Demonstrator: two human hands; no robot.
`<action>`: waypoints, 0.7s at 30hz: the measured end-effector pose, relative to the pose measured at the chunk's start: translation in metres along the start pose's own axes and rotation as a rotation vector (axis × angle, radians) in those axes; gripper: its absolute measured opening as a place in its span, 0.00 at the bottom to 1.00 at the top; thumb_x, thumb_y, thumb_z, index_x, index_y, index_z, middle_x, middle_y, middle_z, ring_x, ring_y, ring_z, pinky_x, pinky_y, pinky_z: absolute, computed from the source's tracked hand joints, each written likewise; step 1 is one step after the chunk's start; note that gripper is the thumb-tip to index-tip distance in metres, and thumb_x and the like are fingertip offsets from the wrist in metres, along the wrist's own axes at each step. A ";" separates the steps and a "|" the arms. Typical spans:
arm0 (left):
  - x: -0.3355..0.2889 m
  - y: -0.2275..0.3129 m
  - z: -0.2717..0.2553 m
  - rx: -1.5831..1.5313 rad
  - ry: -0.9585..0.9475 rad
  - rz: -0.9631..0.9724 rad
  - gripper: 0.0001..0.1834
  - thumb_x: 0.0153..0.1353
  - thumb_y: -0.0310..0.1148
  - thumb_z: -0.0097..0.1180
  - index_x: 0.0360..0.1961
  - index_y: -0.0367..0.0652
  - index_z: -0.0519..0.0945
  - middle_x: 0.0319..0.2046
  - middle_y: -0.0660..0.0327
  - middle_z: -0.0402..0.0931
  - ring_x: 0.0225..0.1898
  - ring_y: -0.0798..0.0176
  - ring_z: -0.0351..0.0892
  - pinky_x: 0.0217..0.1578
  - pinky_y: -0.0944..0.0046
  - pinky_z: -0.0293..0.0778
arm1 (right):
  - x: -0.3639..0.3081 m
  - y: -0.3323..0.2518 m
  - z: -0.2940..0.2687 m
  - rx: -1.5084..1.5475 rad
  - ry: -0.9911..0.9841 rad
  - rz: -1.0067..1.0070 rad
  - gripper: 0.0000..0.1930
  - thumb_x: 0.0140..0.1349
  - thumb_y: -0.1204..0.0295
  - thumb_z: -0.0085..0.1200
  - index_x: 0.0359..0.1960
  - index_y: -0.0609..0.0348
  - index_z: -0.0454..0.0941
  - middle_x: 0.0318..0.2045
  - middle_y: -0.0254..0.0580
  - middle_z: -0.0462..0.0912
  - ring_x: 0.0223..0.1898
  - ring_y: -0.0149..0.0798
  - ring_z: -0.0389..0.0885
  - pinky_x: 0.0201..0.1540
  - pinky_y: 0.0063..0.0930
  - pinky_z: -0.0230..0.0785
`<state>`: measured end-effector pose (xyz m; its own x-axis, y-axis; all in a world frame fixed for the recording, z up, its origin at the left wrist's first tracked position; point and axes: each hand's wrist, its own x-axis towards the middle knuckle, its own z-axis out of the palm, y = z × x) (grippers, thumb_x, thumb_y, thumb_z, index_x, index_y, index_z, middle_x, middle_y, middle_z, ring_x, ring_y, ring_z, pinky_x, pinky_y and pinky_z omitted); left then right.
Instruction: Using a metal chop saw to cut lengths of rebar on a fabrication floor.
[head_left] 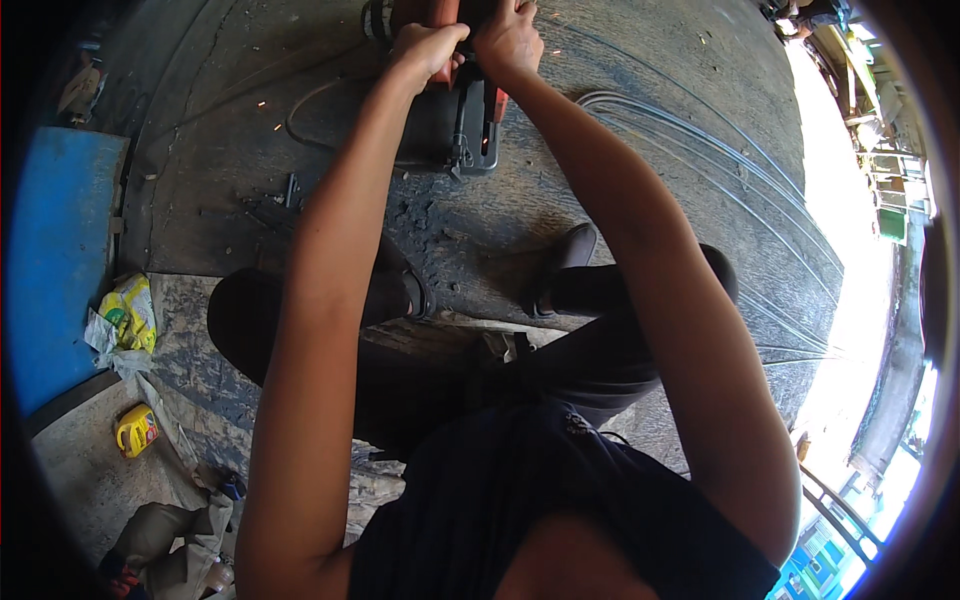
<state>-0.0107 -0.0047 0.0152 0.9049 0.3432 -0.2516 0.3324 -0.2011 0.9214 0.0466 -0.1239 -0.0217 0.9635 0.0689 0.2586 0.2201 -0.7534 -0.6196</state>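
At the top edge, my left hand [428, 48] is closed round an orange-red part [444, 14] of a power tool that looks like a cut-off saw. Right beside it, my right hand [508, 42] is closed, its fingers partly cut off by the frame, and what it grips is hidden. Below both hands lies the tool's dark flat base [425, 150]. A red piece [499, 104] stands along the base's right side. Small orange sparks [278, 127] show to the left, with others near the tool.
Several long thin metal rods [700, 155] curve across the dark floor at right. A blue panel [65, 250] stands at left, near a yellow-green bag [130, 312] and a yellow jug [137, 431]. Dark debris [425, 220] lies before my shoes [570, 250]. A cable [290, 115] loops left of the base.
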 end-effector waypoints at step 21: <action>0.006 -0.009 0.000 0.035 -0.033 0.038 0.21 0.53 0.42 0.64 0.35 0.31 0.83 0.23 0.55 0.82 0.23 0.65 0.82 0.27 0.65 0.78 | -0.005 -0.007 -0.003 -0.060 -0.008 0.021 0.50 0.59 0.62 0.59 0.78 0.44 0.37 0.55 0.63 0.68 0.47 0.68 0.80 0.45 0.55 0.77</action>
<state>-0.0084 -0.0006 0.0050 0.9252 0.3044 -0.2263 0.3059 -0.2457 0.9198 0.0395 -0.1215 -0.0164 0.9691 0.0575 0.2400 0.1906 -0.7925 -0.5794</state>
